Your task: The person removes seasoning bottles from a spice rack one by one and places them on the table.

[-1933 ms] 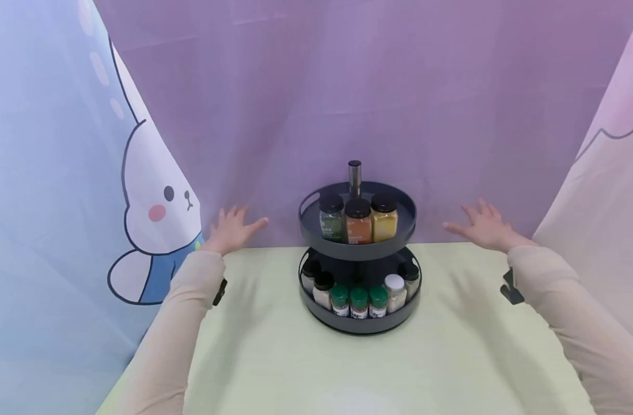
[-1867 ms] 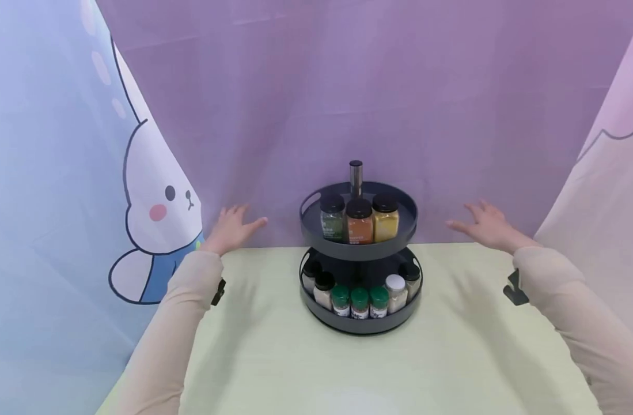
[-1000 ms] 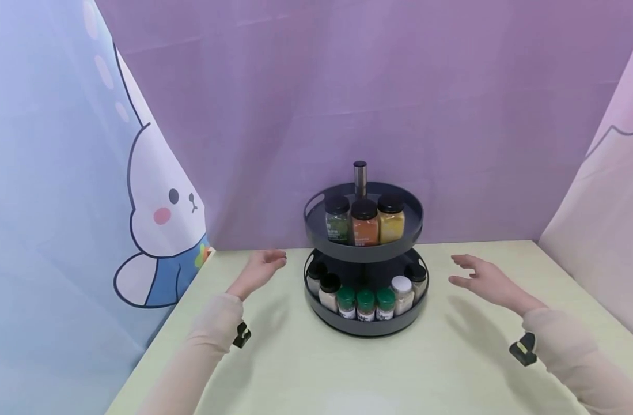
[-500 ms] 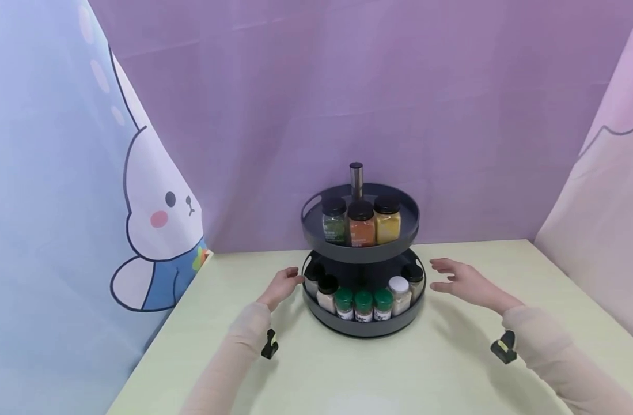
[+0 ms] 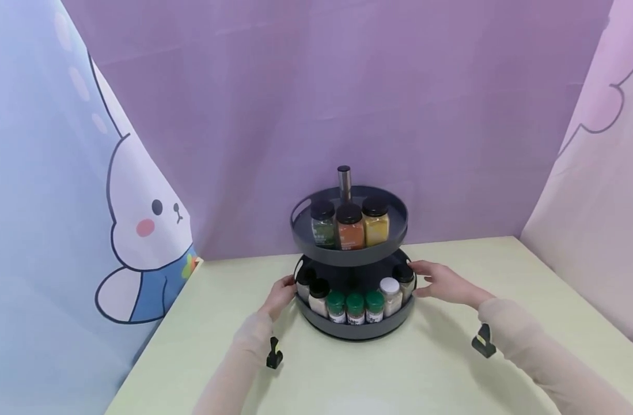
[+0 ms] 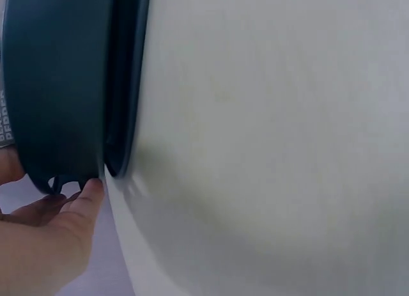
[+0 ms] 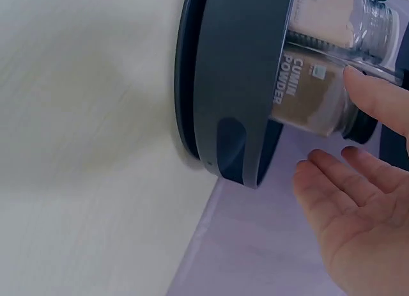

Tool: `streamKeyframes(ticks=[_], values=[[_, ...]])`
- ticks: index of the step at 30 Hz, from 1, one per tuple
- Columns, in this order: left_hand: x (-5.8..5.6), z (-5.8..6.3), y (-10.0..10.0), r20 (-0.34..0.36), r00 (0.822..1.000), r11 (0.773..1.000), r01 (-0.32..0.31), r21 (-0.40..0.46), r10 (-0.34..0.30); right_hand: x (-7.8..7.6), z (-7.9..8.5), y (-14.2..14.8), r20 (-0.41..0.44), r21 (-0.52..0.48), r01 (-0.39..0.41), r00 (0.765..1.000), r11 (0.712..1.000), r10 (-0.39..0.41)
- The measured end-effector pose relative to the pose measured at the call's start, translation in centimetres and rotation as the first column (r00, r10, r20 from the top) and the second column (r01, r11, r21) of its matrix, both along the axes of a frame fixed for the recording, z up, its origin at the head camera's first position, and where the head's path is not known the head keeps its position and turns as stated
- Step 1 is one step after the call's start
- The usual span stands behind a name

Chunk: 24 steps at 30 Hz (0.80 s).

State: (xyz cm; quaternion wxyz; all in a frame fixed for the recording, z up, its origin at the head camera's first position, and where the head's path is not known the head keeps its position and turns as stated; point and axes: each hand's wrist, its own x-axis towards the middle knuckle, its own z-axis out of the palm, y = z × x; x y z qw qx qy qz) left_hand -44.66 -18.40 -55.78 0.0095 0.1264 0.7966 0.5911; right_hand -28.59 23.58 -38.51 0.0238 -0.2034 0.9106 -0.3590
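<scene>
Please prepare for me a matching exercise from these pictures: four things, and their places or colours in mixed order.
1. upper tray
2. white-lidded jar
3. left hand
4. back cloth

A. purple
B. outside the lower tray, at its left
C. holds three black-lidded jars
D. inside the lower tray, beside a green-lidded jar

Pairs: 1-C, 2-D, 3-B, 4-A

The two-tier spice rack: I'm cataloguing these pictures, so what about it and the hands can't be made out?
Head view: much of the floor of the lower tray, hidden by the upper tray and the green-capped jars.
Head view: small print on those jars, too small to read.
Left wrist view: the left hand, cut off by the left edge; its hold is unclear.
Right wrist view: the right hand, cut off by the right edge.
</scene>
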Motion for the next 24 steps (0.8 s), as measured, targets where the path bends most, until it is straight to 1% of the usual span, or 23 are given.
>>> streamKeyframes(ticks=[2,4,5,6,7,8,11,13,16,19,22,24], values=[[3.8,3.6,1.4,0.034,0.999,0.999,-0.032,0.018,0.032,-0.3,-0.3,-0.3,0.023,-0.03,-0.021,1.0,0.999,0.022],[6.8,6.8,2.7,0.062,0.995,0.997,-0.077,0.007,0.077,-0.8,-0.6,-0.6,0.034,-0.066,-0.05,0.998,0.997,0.052],[8.0,8.1,3.3,0.067,0.994,0.996,-0.091,-0.001,0.091,-1.0,-0.7,-0.8,0.043,-0.083,-0.063,0.997,0.995,0.067],[9.5,10.0,4.0,0.1,0.986,0.991,-0.128,-0.028,0.13,-1.2,-0.8,-0.9,0.052,-0.094,-0.077,0.995,0.993,0.082],[10.0,10.7,4.3,0.107,0.984,0.99,-0.137,-0.029,0.139,-1.5,-0.8,-1.0,0.061,-0.102,-0.086,0.994,0.991,0.093],[10.0,10.9,4.5,0.108,0.984,0.989,-0.143,-0.023,0.144,-1.8,-0.7,-1.1,0.072,-0.108,-0.093,0.992,0.99,0.101],[9.7,11.4,4.6,0.114,0.982,0.988,-0.152,0.001,0.151,-2.6,-0.5,-1.2,0.105,-0.114,-0.076,0.991,0.991,0.088],[8.9,11.0,4.5,0.126,0.98,0.987,-0.158,0.019,0.154,-3.1,-0.5,-1.2,0.116,-0.113,-0.062,0.99,0.992,0.075],[8.7,11.3,4.7,0.139,0.978,0.987,-0.159,0.022,0.155,-3.7,-0.8,-1.2,0.118,-0.113,-0.045,0.991,0.993,0.058],[8.7,11.2,4.6,0.146,0.975,0.985,-0.169,0.017,0.165,-3.9,-1.1,-1.3,0.148,-0.121,-0.027,0.988,0.992,0.045],[9.1,10.7,4.5,0.151,0.972,0.983,-0.184,0.007,0.18,-3.6,-1.5,-1.5,0.207,-0.129,-0.003,0.978,0.992,0.03],[9.4,10.3,4.4,0.154,0.969,0.981,-0.194,0.004,0.191,-3.3,-1.8,-1.5,0.224,-0.128,-0.002,0.974,0.992,0.031]])
